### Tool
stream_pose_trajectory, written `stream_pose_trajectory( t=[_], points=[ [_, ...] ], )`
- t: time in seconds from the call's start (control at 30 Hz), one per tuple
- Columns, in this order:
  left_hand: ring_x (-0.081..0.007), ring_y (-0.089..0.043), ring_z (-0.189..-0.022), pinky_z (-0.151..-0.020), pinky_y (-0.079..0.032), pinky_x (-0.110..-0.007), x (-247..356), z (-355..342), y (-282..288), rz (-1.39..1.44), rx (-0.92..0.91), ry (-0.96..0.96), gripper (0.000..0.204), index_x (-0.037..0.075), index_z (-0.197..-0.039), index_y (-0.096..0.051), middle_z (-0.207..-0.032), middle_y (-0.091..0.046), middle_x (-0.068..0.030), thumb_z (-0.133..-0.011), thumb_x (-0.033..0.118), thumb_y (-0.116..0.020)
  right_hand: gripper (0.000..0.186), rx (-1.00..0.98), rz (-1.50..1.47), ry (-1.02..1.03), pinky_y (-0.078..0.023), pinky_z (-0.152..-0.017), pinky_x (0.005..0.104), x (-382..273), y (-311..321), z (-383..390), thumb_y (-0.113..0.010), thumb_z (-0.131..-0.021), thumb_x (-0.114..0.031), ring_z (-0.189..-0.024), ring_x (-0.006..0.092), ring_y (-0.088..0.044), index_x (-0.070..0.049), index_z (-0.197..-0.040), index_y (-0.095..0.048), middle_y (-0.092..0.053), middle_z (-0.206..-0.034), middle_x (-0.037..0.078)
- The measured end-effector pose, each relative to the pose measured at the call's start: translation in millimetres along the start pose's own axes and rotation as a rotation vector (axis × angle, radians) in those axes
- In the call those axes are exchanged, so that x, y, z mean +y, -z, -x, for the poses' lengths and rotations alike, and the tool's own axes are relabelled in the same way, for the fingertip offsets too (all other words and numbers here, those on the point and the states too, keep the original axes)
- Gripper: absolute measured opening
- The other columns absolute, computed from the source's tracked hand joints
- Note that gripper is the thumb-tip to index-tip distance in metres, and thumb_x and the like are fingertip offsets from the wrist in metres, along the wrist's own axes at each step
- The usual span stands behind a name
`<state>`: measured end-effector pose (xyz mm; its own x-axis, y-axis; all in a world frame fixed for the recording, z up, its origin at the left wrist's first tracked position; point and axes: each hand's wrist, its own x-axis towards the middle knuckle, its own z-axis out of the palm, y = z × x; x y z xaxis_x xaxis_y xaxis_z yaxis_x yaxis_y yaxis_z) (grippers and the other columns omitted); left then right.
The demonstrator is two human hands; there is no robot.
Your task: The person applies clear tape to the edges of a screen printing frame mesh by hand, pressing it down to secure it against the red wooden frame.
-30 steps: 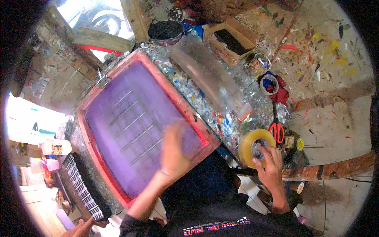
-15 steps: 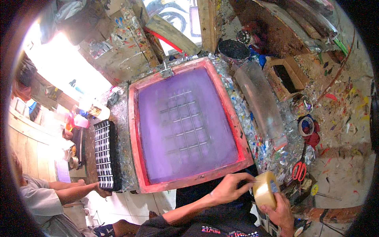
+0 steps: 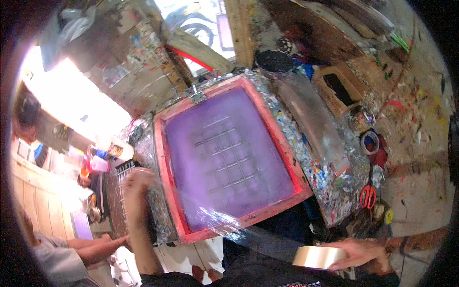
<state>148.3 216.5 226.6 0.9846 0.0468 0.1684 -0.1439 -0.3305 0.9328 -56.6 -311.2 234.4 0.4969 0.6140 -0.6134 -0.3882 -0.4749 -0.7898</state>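
My right hand (image 3: pixel 361 255) is closed around a roll of clear packing tape (image 3: pixel 319 257) at the lower right. From it a long shiny tape strip (image 3: pixel 222 222) runs up and left, passing over the near edge of a screen printing frame. My left hand (image 3: pixel 138 184), blurred by motion, is raised left of the frame, its fingers closed at the free end of the strip. The screen frame (image 3: pixel 248 221) has red-pink wooden sides and a purple mesh (image 3: pixel 191 191) with a grid pattern in the middle. A hinge clamp (image 3: pixel 197 97) sits at its far edge.
Behind my left forearm lies a black-and-white checked piece (image 3: pixel 125 166). Another person's forearms (image 3: pixel 103 253) reach in at the lower left. Right of the frame are a long clear sheet (image 3: pixel 311 122), orange-handled scissors (image 3: pixel 367 196), a cardboard box (image 3: pixel 351 89) and a dark bucket (image 3: pixel 274 61).
My left hand has swung far left and up, drawing a long strip off the roll. My right hand has moved lower and slightly right, and the roll has tipped over.
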Motion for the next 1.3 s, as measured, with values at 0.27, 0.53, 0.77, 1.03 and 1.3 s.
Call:
stream_pose_trajectory(
  t=[0.27, 0.53, 0.77, 1.03, 1.3],
  points=[
    [-0.0155, -0.061, -0.090, -0.087, -0.049, -0.031, -73.7, -12.7, 142.1, 0.088, 0.514, 0.283, 0.012, 0.002, -0.101, -0.066, -0.099, -0.066, -0.0053, -0.091, 0.006, -0.062, 0.050, 0.998, 1.179, -0.152, -0.049, -0.071, 0.0452, -98.1, -56.1, 82.8, -0.082, -0.075, -0.034, -0.085, 0.0360, -0.060, -0.009, -0.115, -0.066, -0.060, -0.095, 0.016],
    [-0.0171, -0.062, -0.093, -0.089, -0.050, -0.034, -90.9, 0.3, 130.4, 0.187, 0.500, 0.326, 0.013, 0.003, -0.104, -0.065, -0.101, -0.066, -0.0053, -0.092, 0.007, -0.063, 0.043, 1.232, 1.292, -0.141, -0.046, -0.073, 0.0448, -75.5, -77.0, 76.5, -0.082, -0.075, -0.034, -0.083, 0.0319, -0.058, -0.013, -0.109, -0.066, -0.057, -0.093, 0.012],
    [-0.0184, -0.062, -0.096, -0.091, -0.051, -0.038, -94.3, -21.9, 109.0, 0.270, 0.417, 0.281, 0.014, 0.004, -0.106, -0.064, -0.103, -0.065, -0.0052, -0.092, 0.007, -0.063, 0.037, 1.179, 1.333, -0.007, -0.045, -0.075, 0.0446, 18.4, -0.3, -16.8, -0.082, -0.075, -0.035, -0.082, 0.0283, -0.056, -0.017, -0.104, -0.066, -0.055, -0.090, 0.009],
    [-0.0200, -0.063, -0.099, -0.094, -0.052, -0.041, -108.6, -79.7, 40.2, 0.480, 0.192, 0.244, 0.016, 0.005, -0.108, -0.063, -0.105, -0.064, -0.0052, -0.093, 0.007, -0.064, 0.096, 1.376, 0.718, 0.274, -0.041, -0.091, 0.0532, 11.8, -43.0, -43.5, -0.091, -0.058, -0.050, -0.100, 0.0312, -0.061, -0.008, -0.136, -0.052, -0.061, -0.114, 0.018],
    [-0.0216, -0.063, -0.101, -0.096, -0.053, -0.045, -126.9, -205.3, -162.0, 0.936, -0.262, 0.337, 0.017, 0.006, -0.111, -0.061, -0.107, -0.064, -0.0051, -0.094, 0.008, -0.064, 0.034, 1.476, -0.114, 0.834, -0.049, -0.082, 0.0421, 5.1, -31.4, -121.0, -0.062, -0.096, -0.028, -0.085, 0.0257, -0.065, -0.002, -0.118, -0.057, -0.057, -0.125, 0.022]
  ],
)
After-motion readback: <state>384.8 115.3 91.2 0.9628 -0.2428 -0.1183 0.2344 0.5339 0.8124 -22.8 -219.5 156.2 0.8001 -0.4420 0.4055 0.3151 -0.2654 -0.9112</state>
